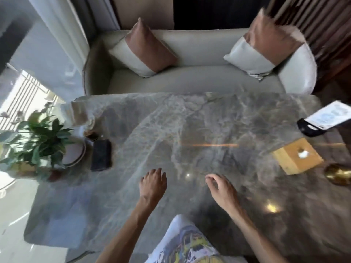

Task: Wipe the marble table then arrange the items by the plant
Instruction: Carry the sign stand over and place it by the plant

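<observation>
The grey marble table (190,126) fills the middle of the view. A potted green plant (38,143) stands at its left edge, with a dark rectangular box (101,155) and a round plate (75,153) beside it. At the right side sit a wooden tissue box (297,156), a brass bowl (340,173) and a white card in a black stand (322,118). My left hand (152,184) hovers over the near middle of the table with relaxed fingers, holding nothing. My right hand (222,188) hovers beside it, fingers loosely curled and empty.
A beige sofa (190,80) with two brown-and-white cushions (146,50) stands behind the table. A small dark cup (92,134) and a blurred pale object (79,114) sit near the plant. A window and curtain lie to the left.
</observation>
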The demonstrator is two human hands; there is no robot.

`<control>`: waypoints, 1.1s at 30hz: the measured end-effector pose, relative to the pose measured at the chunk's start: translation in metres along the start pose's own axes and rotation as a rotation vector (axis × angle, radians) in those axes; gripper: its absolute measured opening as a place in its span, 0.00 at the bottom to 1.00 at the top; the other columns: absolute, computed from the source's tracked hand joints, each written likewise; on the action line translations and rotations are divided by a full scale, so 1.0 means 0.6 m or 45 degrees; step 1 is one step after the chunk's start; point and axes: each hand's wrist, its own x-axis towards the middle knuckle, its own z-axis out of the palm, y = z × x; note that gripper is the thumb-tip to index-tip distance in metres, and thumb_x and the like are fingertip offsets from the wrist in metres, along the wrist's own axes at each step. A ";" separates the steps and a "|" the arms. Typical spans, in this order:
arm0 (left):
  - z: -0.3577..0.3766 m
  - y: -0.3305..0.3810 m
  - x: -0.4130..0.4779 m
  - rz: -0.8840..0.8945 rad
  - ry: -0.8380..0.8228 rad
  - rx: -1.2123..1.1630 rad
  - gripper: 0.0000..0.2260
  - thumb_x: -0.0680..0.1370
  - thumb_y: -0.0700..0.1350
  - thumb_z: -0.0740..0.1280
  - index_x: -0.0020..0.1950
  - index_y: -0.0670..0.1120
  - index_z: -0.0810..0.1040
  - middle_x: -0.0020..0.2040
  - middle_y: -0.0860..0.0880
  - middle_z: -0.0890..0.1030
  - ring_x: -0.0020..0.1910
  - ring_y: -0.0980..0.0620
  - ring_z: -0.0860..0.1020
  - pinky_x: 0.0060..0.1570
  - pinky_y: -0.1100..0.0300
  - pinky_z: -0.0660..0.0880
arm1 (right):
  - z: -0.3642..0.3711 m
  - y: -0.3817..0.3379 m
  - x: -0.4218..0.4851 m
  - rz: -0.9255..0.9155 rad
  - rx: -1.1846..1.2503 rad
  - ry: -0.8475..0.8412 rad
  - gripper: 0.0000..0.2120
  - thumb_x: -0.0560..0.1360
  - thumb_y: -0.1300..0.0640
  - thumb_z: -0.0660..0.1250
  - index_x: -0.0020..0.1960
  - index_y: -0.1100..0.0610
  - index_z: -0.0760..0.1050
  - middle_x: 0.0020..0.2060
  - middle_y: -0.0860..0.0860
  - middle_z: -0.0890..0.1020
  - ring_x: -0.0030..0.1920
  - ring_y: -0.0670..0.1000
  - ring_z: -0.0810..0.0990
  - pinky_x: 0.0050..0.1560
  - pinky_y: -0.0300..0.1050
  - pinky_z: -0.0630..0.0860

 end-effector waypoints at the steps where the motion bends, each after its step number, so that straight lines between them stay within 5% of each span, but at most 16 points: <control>1: 0.002 0.031 -0.013 0.014 0.004 -0.015 0.16 0.81 0.53 0.56 0.62 0.49 0.76 0.59 0.45 0.81 0.58 0.41 0.79 0.53 0.52 0.74 | -0.024 0.021 -0.009 0.005 0.003 -0.001 0.13 0.75 0.48 0.62 0.52 0.51 0.81 0.49 0.49 0.84 0.52 0.53 0.82 0.52 0.47 0.77; 15: 0.028 0.233 -0.076 0.348 -0.098 -0.062 0.14 0.81 0.52 0.56 0.60 0.52 0.78 0.58 0.48 0.82 0.55 0.42 0.81 0.51 0.52 0.76 | -0.190 0.133 -0.105 0.213 0.077 0.022 0.14 0.80 0.48 0.61 0.64 0.48 0.77 0.62 0.44 0.79 0.64 0.45 0.76 0.61 0.40 0.72; 19: 0.038 0.273 -0.064 0.459 -0.107 -0.034 0.14 0.81 0.52 0.56 0.58 0.52 0.78 0.56 0.46 0.83 0.54 0.42 0.81 0.51 0.51 0.77 | -0.225 0.134 -0.137 0.295 0.156 0.091 0.14 0.81 0.49 0.60 0.65 0.47 0.75 0.61 0.40 0.77 0.61 0.40 0.76 0.57 0.34 0.71; 26: 0.044 0.412 -0.056 0.568 -0.055 -0.037 0.13 0.81 0.49 0.57 0.58 0.50 0.79 0.56 0.45 0.83 0.54 0.41 0.81 0.51 0.53 0.75 | -0.310 0.223 -0.143 0.381 0.245 0.209 0.15 0.80 0.51 0.64 0.66 0.50 0.76 0.58 0.48 0.83 0.59 0.47 0.81 0.53 0.35 0.72; 33: 0.069 0.633 -0.008 0.551 -0.014 -0.013 0.13 0.81 0.50 0.58 0.59 0.50 0.78 0.56 0.46 0.83 0.54 0.41 0.81 0.51 0.52 0.75 | -0.454 0.389 -0.065 0.379 0.349 0.367 0.12 0.78 0.48 0.66 0.61 0.44 0.78 0.54 0.40 0.83 0.55 0.40 0.80 0.55 0.38 0.75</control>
